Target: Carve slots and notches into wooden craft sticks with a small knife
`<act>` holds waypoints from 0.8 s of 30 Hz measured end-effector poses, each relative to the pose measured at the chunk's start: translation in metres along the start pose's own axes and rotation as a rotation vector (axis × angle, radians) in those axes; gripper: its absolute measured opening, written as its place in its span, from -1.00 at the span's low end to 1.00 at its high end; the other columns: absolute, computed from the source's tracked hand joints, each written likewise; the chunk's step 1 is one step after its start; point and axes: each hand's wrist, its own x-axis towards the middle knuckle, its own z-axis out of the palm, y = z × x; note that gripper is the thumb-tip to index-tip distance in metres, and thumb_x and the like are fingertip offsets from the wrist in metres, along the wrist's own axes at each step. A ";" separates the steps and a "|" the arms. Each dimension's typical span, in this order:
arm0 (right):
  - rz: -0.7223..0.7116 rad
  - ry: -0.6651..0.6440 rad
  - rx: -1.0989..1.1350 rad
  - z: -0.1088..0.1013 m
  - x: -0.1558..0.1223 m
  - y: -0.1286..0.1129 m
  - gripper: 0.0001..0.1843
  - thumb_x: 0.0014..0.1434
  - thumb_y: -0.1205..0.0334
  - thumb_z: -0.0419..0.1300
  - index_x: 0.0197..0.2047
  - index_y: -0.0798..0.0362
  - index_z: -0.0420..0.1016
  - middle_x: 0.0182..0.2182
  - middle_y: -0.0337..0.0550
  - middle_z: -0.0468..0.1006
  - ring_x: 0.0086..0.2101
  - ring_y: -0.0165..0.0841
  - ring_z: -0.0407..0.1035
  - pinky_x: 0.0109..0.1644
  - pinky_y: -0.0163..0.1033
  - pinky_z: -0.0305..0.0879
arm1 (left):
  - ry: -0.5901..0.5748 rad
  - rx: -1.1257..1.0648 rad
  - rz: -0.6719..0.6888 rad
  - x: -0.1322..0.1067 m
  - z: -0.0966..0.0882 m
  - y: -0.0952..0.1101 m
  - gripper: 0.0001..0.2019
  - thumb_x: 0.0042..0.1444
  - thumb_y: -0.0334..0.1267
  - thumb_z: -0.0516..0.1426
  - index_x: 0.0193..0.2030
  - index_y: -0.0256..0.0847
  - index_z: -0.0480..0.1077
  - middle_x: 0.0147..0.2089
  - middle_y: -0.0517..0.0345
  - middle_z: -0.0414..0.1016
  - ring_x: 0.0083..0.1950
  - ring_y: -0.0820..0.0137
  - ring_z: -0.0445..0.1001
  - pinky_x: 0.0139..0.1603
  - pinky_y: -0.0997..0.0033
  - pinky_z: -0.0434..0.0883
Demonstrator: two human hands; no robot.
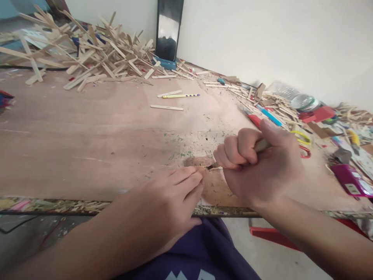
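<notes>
My right hand (256,163) is closed in a fist round a craft knife (260,146) with a pale handle; its blade tip (210,167) points left and touches the wooden tabletop (101,132). My left hand (169,206) lies beside it near the table's front edge, fingers pressed together on a small piece of wood (201,168) that the blade meets. Most of that piece is hidden under the fingertips.
A big heap of wooden craft sticks (87,50) covers the back left. Loose sticks (166,107) and a striped pencil (180,95) lie mid-table. A dark mirror (169,29) leans on the wall. Tools, a plastic bottle (288,95) and coloured clutter fill the right side.
</notes>
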 end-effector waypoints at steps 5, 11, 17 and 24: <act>-0.007 0.005 -0.031 0.003 -0.004 0.000 -0.35 0.33 0.06 0.23 -0.67 0.03 0.01 -0.71 -0.32 -0.09 -0.62 -0.47 -0.13 -0.50 -0.21 -0.04 | 0.004 -0.009 -0.022 -0.001 0.000 0.000 -0.55 0.54 -0.07 0.14 0.27 -0.46 0.51 0.27 -0.20 0.62 0.31 0.06 0.54 0.42 0.11 0.43; -0.023 0.057 -0.068 0.007 -0.006 -0.002 -0.36 0.36 0.08 0.17 -0.68 0.02 0.00 -0.70 -0.32 -0.14 -0.62 -0.45 -0.16 -0.48 -0.17 -0.08 | 0.004 -0.021 -0.028 0.000 0.000 0.000 -0.56 0.58 -0.10 0.08 0.28 -0.47 0.51 0.26 -0.19 0.63 0.30 0.09 0.55 0.41 0.13 0.45; -0.007 0.091 -0.062 0.009 -0.005 -0.001 -0.34 0.33 0.06 0.21 -0.68 0.03 -0.03 -0.70 -0.32 -0.14 -0.62 -0.46 -0.17 -0.48 -0.17 -0.09 | 0.011 -0.023 -0.033 -0.001 -0.003 0.000 -0.56 0.58 -0.10 0.08 0.26 -0.47 0.52 0.24 -0.19 0.65 0.26 0.08 0.57 0.37 0.10 0.47; -0.032 0.084 -0.067 0.012 -0.003 0.001 -0.39 0.32 0.14 0.16 -0.67 0.03 -0.05 -0.69 -0.33 -0.19 -0.62 -0.46 -0.21 -0.49 -0.17 -0.11 | -0.015 -0.031 -0.039 -0.004 -0.001 0.001 -0.54 0.55 -0.05 0.13 0.31 -0.45 0.48 0.34 -0.20 0.59 0.34 0.07 0.53 0.43 0.10 0.44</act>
